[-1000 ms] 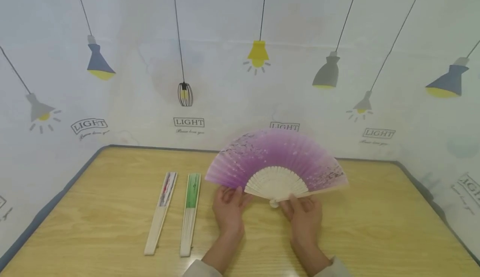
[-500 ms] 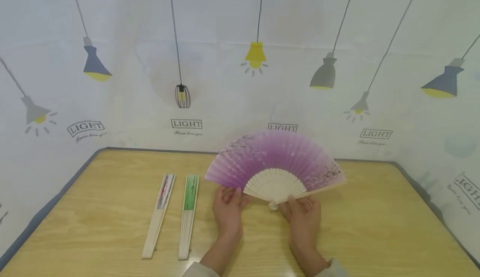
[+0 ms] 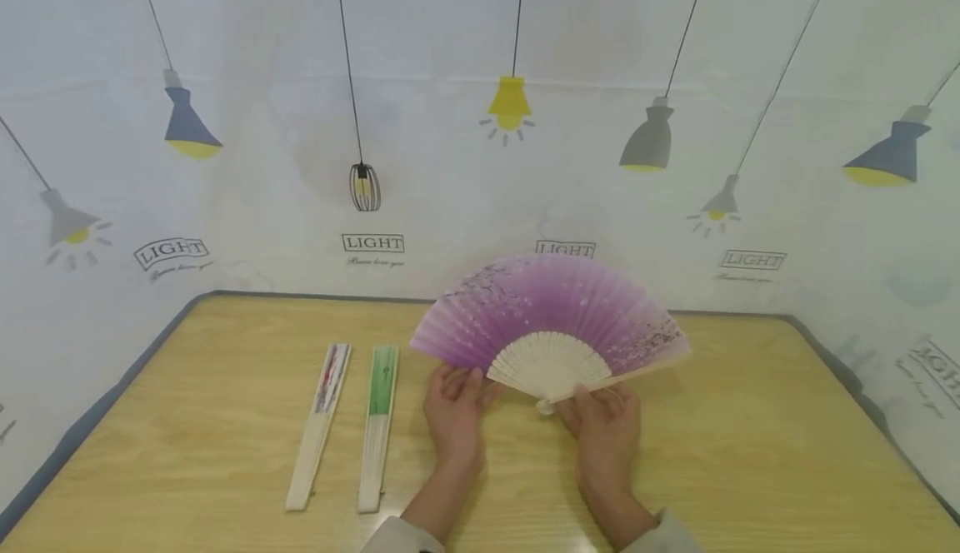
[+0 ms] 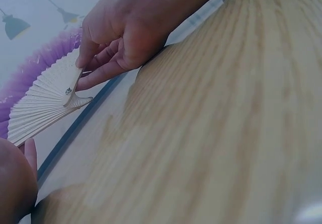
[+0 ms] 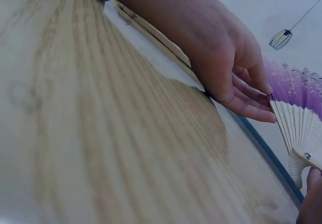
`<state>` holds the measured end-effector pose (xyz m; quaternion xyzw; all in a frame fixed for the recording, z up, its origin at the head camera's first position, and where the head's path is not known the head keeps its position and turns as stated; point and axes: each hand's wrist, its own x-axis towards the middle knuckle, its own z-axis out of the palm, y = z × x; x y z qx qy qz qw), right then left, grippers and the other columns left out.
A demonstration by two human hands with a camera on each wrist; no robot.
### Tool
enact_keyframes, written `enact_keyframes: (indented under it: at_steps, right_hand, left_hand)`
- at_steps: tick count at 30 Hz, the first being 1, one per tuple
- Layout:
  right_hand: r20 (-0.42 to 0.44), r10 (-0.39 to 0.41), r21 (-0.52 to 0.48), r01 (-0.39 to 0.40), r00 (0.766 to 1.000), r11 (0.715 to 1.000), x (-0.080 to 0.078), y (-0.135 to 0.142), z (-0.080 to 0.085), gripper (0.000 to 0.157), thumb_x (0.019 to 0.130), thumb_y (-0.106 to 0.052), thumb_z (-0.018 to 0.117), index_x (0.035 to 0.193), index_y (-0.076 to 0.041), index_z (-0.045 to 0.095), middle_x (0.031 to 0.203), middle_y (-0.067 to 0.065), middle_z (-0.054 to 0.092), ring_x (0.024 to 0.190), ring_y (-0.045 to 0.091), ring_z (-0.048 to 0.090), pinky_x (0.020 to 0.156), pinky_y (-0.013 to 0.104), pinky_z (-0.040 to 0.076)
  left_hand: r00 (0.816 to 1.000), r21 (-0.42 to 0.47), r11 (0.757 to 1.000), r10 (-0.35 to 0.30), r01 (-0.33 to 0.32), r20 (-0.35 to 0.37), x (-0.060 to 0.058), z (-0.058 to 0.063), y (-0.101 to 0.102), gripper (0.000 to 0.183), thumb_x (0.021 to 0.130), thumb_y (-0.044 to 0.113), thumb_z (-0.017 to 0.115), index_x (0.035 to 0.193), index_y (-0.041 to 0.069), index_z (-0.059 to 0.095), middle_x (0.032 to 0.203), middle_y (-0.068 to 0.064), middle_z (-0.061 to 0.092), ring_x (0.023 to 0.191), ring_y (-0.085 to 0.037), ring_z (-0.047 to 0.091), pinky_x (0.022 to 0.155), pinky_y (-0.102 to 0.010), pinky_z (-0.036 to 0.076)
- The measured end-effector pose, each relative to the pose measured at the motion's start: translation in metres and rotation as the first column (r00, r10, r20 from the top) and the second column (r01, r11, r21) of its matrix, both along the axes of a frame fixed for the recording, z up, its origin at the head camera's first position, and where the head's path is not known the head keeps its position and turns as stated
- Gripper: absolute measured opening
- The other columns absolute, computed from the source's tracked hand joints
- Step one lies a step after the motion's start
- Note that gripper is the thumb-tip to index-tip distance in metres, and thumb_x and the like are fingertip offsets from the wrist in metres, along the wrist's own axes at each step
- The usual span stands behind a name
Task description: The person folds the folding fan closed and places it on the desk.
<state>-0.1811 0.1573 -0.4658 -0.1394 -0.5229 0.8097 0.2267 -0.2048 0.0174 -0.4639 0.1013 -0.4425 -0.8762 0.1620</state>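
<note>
A folding fan (image 3: 551,303) with purple printed cloth and pale pierced ribs is spread wide and held up over the wooden table. My left hand (image 3: 455,420) pinches its left outer rib between thumb and fingers, where cloth meets ribs. Close to the pivot, my right hand (image 3: 609,432) grips the right outer rib. In the left wrist view the right hand (image 4: 131,30) has its thumb on the pale guard (image 4: 73,85). The right wrist view shows the left hand (image 5: 221,58) at the fan's (image 5: 297,90) other edge.
Two folded fans lie side by side left of the hands: one with a white and red print (image 3: 318,428), one with green cloth (image 3: 378,428). Behind the table (image 3: 187,420) stand white wall sheets (image 3: 435,120) printed with lamps.
Both hands keep their hold on the spread fan, which stays almost in place. The head view has shifted slightly.
</note>
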Motion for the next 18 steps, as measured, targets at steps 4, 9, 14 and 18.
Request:
enact_keyframes:
  at_steps: [4, 9, 14, 18]
  right_hand:
    - [-0.001, -0.007, -0.010, 0.007, 1.000, 1.000, -0.0013, -0.0008, -0.0004, 0.032, 0.091, 0.005, 0.058, 0.115, 0.001, 0.036, 0.101, 0.011, 0.051, 0.082, 0.016, 0.066, 0.082, 0.035, 0.056]
    - [0.018, 0.010, 0.034, -0.011, 1.000, 0.999, -0.0003, -0.0022, 0.0016, 0.035, 0.092, 0.005, 0.058, 0.119, 0.001, 0.035, 0.102, 0.011, 0.051, 0.082, 0.016, 0.067, 0.082, 0.034, 0.056]
    - [0.024, 0.021, 0.074, -0.023, 1.000, 0.997, 0.0019, -0.0025, 0.0032, 0.036, 0.092, 0.004, 0.058, 0.120, 0.003, 0.035, 0.103, 0.013, 0.051, 0.083, 0.015, 0.066, 0.082, 0.034, 0.057]
    - [0.032, 0.033, 0.100, -0.036, 0.999, 0.994, 0.0025, -0.0033, 0.0033, 0.036, 0.091, 0.004, 0.059, 0.118, 0.002, 0.036, 0.100, 0.012, 0.052, 0.082, 0.014, 0.064, 0.080, 0.033, 0.057]
  left_hand:
    - [1.000, 0.001, 1.000, 0.004, -0.004, 0.006, -0.0022, 0.0000, 0.0006, 0.019, 0.090, -0.007, 0.059, 0.108, -0.009, 0.052, 0.089, -0.016, 0.061, 0.073, -0.023, 0.067, 0.077, -0.045, 0.059]
    - [1.000, 0.004, 1.000, 0.004, -0.004, 0.022, -0.0039, 0.0002, -0.0008, 0.019, 0.090, -0.007, 0.059, 0.108, -0.009, 0.053, 0.091, -0.019, 0.062, 0.074, -0.025, 0.068, 0.077, -0.044, 0.059]
    - [1.000, -0.015, 1.000, -0.005, 0.005, 0.030, -0.0046, -0.0004, -0.0014, 0.019, 0.090, -0.007, 0.059, 0.108, -0.009, 0.053, 0.093, -0.020, 0.062, 0.076, -0.024, 0.067, 0.076, -0.042, 0.059]
    - [1.000, -0.044, 0.999, 0.007, -0.006, 0.025, -0.0051, 0.0003, -0.0011, 0.019, 0.091, -0.006, 0.059, 0.108, -0.010, 0.053, 0.092, -0.021, 0.063, 0.074, -0.023, 0.067, 0.075, -0.042, 0.059]
